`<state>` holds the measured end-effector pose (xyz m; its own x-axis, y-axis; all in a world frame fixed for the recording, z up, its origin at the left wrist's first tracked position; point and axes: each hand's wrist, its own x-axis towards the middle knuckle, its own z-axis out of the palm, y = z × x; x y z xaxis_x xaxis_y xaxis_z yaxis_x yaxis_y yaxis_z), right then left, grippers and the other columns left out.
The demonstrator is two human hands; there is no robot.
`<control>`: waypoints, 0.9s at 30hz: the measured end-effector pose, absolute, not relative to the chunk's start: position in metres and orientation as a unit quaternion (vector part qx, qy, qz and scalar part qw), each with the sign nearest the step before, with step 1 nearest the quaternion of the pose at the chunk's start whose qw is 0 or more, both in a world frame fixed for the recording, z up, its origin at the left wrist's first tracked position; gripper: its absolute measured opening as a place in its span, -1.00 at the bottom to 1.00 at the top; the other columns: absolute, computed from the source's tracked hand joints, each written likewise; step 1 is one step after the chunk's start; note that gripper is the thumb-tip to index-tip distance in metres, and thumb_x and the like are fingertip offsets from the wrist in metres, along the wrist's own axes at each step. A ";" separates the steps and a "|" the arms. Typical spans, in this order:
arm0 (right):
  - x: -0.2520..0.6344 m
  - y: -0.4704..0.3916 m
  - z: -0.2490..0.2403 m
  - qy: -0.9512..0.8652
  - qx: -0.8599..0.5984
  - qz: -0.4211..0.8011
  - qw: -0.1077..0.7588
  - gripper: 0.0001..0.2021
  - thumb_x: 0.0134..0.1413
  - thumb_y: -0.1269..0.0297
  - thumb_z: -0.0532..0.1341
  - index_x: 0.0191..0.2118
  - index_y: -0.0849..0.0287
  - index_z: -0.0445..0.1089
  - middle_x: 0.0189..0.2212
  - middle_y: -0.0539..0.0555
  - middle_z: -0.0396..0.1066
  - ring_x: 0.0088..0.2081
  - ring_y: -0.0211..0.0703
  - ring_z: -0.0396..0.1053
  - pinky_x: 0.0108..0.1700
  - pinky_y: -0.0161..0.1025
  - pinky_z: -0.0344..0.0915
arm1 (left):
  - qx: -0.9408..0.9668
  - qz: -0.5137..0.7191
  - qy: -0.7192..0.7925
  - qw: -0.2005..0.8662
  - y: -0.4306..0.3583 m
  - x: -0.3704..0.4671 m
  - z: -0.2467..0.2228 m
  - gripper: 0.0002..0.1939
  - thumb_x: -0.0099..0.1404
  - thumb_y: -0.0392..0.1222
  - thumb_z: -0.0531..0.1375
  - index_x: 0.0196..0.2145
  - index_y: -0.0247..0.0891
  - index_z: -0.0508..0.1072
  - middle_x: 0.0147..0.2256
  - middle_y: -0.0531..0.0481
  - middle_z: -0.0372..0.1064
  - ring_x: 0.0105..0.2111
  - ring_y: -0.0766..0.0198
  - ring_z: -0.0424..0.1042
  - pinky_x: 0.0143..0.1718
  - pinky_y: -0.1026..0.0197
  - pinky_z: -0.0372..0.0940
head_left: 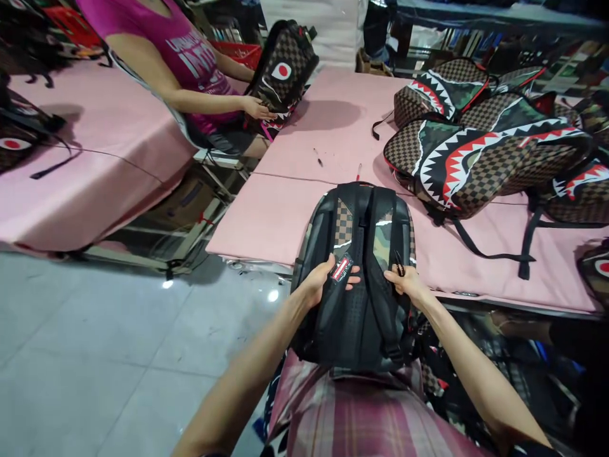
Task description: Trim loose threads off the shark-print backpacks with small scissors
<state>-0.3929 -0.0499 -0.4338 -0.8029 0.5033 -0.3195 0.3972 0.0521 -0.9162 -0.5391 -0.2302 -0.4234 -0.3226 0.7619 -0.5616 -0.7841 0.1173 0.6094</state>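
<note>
A black backpack (361,330) stands on my lap against the table edge, its back panel and shoulder straps facing me. Checkered and camouflage patches show between the straps. My left hand (318,282) is wrapped round the left shoulder strap (329,317), thumb on top and fingertips showing past its inner edge. A red and white label (341,269) sits on that strap beside the thumb. My right hand (406,281) is closed at the right strap (378,298), pinching its edge. Small black thread snips (398,261) stick up from the same hand, partly hidden by the fingers.
Several shark-mouth backpacks (495,158) lie piled on the pink table (285,216) to the right, straps hanging forward. Across the table a person (190,76) in a magenta shirt handles another backpack (290,70). A second pink table (95,152) is at left. A thin red-handled tool (358,171) lies behind my backpack.
</note>
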 end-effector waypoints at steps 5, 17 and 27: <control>-0.401 -0.066 -0.414 -0.871 -0.303 0.285 0.262 -0.72 0.08 0.24 0.08 -0.11 0.17 0.36 -0.21 0.13 0.37 -0.20 -0.09 0.35 -0.27 -0.23 0.26 | -0.018 0.680 0.513 0.523 -0.233 -0.527 -0.420 -0.45 0.30 0.11 -0.07 -0.23 -0.45 0.47 -0.22 -0.30 0.47 -0.39 0.17 0.50 -0.38 0.22 0.39; -0.438 -0.109 -0.394 -0.934 -0.209 0.231 0.174 -0.70 0.09 0.41 0.07 -0.05 0.09 0.33 -0.18 0.07 0.41 -0.25 -0.17 0.40 -0.32 -0.30 0.23 | 0.032 0.723 0.526 0.448 -0.235 -0.514 -0.409 -0.44 0.18 0.19 0.07 -0.27 -0.46 0.47 -0.44 -0.21 0.49 -0.49 0.22 0.46 -0.45 0.25 0.37; -0.437 -0.125 -0.395 -0.942 -0.225 0.204 0.142 -0.85 0.06 0.43 0.08 -0.27 0.11 0.34 -0.33 -0.01 0.43 -0.40 -0.22 0.37 -0.46 -0.33 0.05 | -0.005 0.725 0.533 0.437 -0.235 -0.499 -0.405 -0.49 0.17 0.17 0.10 -0.30 -0.42 0.46 -0.49 -0.14 0.48 -0.53 0.23 0.45 -0.50 0.27 0.34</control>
